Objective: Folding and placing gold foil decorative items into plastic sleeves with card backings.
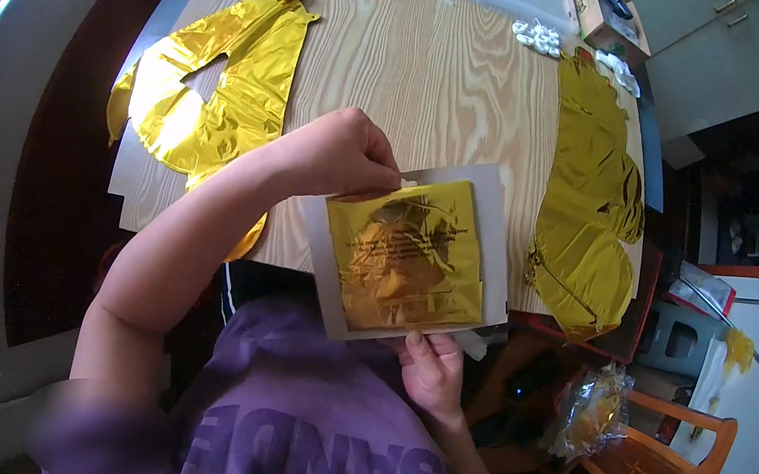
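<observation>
Packet (416,262) of folded gold foil on a grey backing card, held up over the near edge of the wooden table (447,86), just above the purple shirt (312,449). Long axis tilted, running from the upper corner nearest the table down toward the lap. Left hand (343,155) at that upper-left corner, fingers clenched on a small white tab at the top edge of the packet. Right hand (432,373) at the opposite, lower edge, thumb and fingers gripping the bottom of the card from below. Both hands grasping the same packet at opposite ends of its slant, left higher and closer to the table, right lower and closer to the body. Flat gold foil balloons (213,86) left of the packet on the table, another (592,214) to the right, both well apart from either hand.
</observation>
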A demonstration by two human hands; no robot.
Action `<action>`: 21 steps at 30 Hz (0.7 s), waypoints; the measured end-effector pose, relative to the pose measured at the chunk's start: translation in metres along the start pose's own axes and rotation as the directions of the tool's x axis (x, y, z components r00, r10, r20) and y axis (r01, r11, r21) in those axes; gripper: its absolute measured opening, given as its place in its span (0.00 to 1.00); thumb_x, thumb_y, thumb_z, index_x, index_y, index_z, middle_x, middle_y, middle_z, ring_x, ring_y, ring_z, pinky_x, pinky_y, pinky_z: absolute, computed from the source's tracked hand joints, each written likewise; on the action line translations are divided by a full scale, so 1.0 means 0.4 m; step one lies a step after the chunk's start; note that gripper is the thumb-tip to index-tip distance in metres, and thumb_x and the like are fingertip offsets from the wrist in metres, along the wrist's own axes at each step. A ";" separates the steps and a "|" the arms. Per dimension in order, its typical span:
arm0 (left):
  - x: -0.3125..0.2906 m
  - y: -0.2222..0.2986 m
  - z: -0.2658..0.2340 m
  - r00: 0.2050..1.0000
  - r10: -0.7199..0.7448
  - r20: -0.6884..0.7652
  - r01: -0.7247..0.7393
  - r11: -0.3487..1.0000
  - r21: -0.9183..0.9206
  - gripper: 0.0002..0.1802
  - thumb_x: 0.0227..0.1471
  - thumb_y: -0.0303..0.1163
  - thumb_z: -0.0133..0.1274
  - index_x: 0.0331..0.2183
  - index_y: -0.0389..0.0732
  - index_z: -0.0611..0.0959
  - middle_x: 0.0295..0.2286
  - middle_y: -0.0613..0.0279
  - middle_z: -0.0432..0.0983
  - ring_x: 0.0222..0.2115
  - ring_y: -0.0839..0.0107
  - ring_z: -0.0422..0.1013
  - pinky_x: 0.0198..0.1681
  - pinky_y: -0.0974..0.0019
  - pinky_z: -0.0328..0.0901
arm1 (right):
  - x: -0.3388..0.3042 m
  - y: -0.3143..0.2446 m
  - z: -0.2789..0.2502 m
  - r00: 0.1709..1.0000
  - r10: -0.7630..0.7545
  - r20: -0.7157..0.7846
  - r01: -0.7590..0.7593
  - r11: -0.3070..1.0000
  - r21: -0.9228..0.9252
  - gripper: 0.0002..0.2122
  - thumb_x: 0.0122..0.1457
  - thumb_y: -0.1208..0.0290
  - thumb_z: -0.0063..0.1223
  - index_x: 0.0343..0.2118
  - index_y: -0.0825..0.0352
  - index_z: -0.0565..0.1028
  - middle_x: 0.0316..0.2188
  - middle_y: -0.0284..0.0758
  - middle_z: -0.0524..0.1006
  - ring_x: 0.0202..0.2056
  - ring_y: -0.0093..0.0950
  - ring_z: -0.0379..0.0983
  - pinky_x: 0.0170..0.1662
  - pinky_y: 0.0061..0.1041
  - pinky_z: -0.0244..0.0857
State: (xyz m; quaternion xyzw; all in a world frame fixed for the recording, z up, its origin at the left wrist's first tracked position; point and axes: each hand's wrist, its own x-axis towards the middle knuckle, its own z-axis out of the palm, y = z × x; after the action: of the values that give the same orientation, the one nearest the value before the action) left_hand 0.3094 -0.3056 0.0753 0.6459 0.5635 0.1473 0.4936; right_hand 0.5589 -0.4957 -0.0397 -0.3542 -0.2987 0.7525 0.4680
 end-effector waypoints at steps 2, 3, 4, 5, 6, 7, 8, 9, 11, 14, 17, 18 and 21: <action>-0.001 0.015 -0.003 0.997 -0.067 0.031 0.068 0.997 -0.021 0.12 0.51 0.35 0.64 0.27 0.34 0.87 0.22 0.64 0.81 0.23 0.81 0.73 0.28 0.73 0.69 | 0.000 -0.002 0.000 1.000 -0.012 0.014 0.012 1.000 0.009 0.13 0.68 0.76 0.45 0.53 0.71 0.72 0.51 0.43 0.76 0.50 0.35 0.75 0.53 0.37 0.73; 0.000 0.015 -0.001 0.995 -0.094 0.029 0.095 0.994 -0.054 0.12 0.51 0.35 0.65 0.28 0.34 0.87 0.22 0.64 0.81 0.22 0.80 0.73 0.28 0.73 0.69 | 0.001 -0.007 0.005 1.000 -0.017 0.023 0.015 0.999 0.048 0.13 0.68 0.76 0.45 0.53 0.71 0.72 0.50 0.43 0.76 0.49 0.35 0.76 0.52 0.37 0.73; 0.002 0.011 0.003 0.992 -0.121 0.028 0.123 0.989 -0.086 0.12 0.51 0.35 0.65 0.29 0.34 0.87 0.22 0.64 0.81 0.22 0.80 0.74 0.28 0.72 0.69 | 0.002 -0.010 0.009 0.999 -0.021 0.032 0.019 0.996 0.087 0.12 0.68 0.76 0.45 0.53 0.71 0.72 0.49 0.43 0.77 0.48 0.34 0.76 0.51 0.37 0.74; 0.006 0.006 0.008 0.989 -0.147 0.027 0.149 0.982 -0.118 0.12 0.50 0.35 0.65 0.30 0.34 0.87 0.22 0.64 0.81 0.22 0.79 0.74 0.27 0.72 0.70 | 0.002 -0.011 0.011 1.000 -0.019 0.024 0.016 0.993 0.115 0.12 0.68 0.74 0.46 0.52 0.71 0.73 0.47 0.41 0.78 0.47 0.32 0.77 0.50 0.34 0.73; 0.012 -0.007 0.015 0.993 -0.117 -0.022 0.112 0.981 -0.161 0.12 0.50 0.35 0.65 0.30 0.34 0.87 0.22 0.64 0.81 0.22 0.79 0.74 0.27 0.72 0.70 | 0.004 -0.014 0.013 1.000 -0.018 0.017 0.015 0.990 0.142 0.12 0.68 0.73 0.47 0.51 0.72 0.74 0.45 0.39 0.79 0.45 0.30 0.77 0.49 0.32 0.73; 0.020 -0.026 0.023 0.993 -0.089 -0.073 0.073 0.977 -0.202 0.12 0.50 0.35 0.65 0.31 0.34 0.87 0.23 0.63 0.81 0.22 0.78 0.74 0.27 0.72 0.70 | 0.005 -0.016 0.016 1.000 -0.016 0.011 0.014 0.986 0.168 0.12 0.68 0.72 0.48 0.50 0.72 0.74 0.43 0.37 0.80 0.43 0.27 0.77 0.48 0.29 0.73; 0.024 -0.036 0.026 0.990 -0.063 -0.126 0.031 0.970 -0.241 0.13 0.50 0.35 0.65 0.32 0.34 0.86 0.23 0.62 0.81 0.23 0.78 0.74 0.26 0.72 0.70 | 0.005 -0.018 0.019 1.000 -0.005 0.003 0.005 0.986 0.169 0.11 0.68 0.72 0.48 0.48 0.72 0.75 0.42 0.37 0.80 0.43 0.27 0.77 0.48 0.29 0.73; 0.024 -0.022 0.022 0.993 -0.052 -0.108 0.034 0.986 -0.165 0.12 0.51 0.34 0.64 0.33 0.34 0.86 0.24 0.61 0.81 0.23 0.78 0.74 0.27 0.71 0.70 | 0.004 -0.019 0.021 1.000 0.003 -0.010 -0.001 0.985 0.170 0.11 0.68 0.72 0.48 0.47 0.72 0.76 0.41 0.37 0.80 0.42 0.27 0.77 0.48 0.29 0.73; 0.017 0.017 0.009 0.997 -0.035 -0.071 0.034 0.999 -0.013 0.12 0.52 0.33 0.62 0.36 0.34 0.86 0.25 0.59 0.81 0.24 0.77 0.75 0.28 0.71 0.71 | 0.004 -0.016 0.014 1.000 0.004 -0.027 0.000 0.991 0.134 0.10 0.68 0.73 0.49 0.46 0.72 0.76 0.41 0.39 0.80 0.42 0.29 0.78 0.47 0.30 0.74; 0.021 0.007 0.026 0.996 0.033 -0.081 -0.036 0.999 -0.026 0.11 0.55 0.32 0.59 0.37 0.34 0.86 0.27 0.56 0.82 0.26 0.77 0.76 0.30 0.69 0.72 | 0.013 0.006 -0.012 1.000 -0.009 -0.029 0.010 0.999 0.039 0.09 0.67 0.75 0.49 0.46 0.71 0.75 0.41 0.43 0.80 0.40 0.32 0.80 0.44 0.33 0.76; 0.038 -0.030 0.032 0.978 0.199 -0.065 -0.185 0.967 0.178 0.13 0.57 0.31 0.57 0.41 0.35 0.85 0.25 0.57 0.81 0.24 0.77 0.76 0.29 0.68 0.72 | 0.016 0.022 -0.023 0.997 -0.016 -0.073 0.014 1.000 -0.021 0.09 0.66 0.74 0.51 0.46 0.71 0.76 0.40 0.42 0.81 0.39 0.31 0.80 0.43 0.30 0.76; 0.042 -0.031 0.036 0.991 0.133 -0.028 -0.128 0.984 0.122 0.14 0.58 0.32 0.55 0.43 0.34 0.84 0.25 0.57 0.81 0.23 0.76 0.75 0.28 0.68 0.71 | 0.016 0.031 -0.029 0.996 -0.014 -0.091 0.011 0.999 -0.038 0.09 0.66 0.74 0.52 0.46 0.71 0.76 0.40 0.42 0.81 0.39 0.30 0.79 0.43 0.29 0.75; 0.044 -0.009 0.041 0.991 0.134 -0.003 -0.134 0.989 0.062 0.15 0.60 0.33 0.54 0.45 0.34 0.83 0.24 0.58 0.81 0.21 0.75 0.74 0.28 0.67 0.70 | 0.022 0.027 -0.040 0.994 0.004 -0.113 -0.014 0.996 -0.093 0.09 0.66 0.73 0.53 0.46 0.70 0.77 0.39 0.41 0.81 0.38 0.29 0.79 0.42 0.28 0.75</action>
State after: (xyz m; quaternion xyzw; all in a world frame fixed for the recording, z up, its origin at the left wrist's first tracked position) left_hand 0.3254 -0.2986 0.0582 0.6966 0.5250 0.1651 0.4603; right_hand 0.5638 -0.4899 -0.0597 -0.4188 -0.3053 0.7187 0.4636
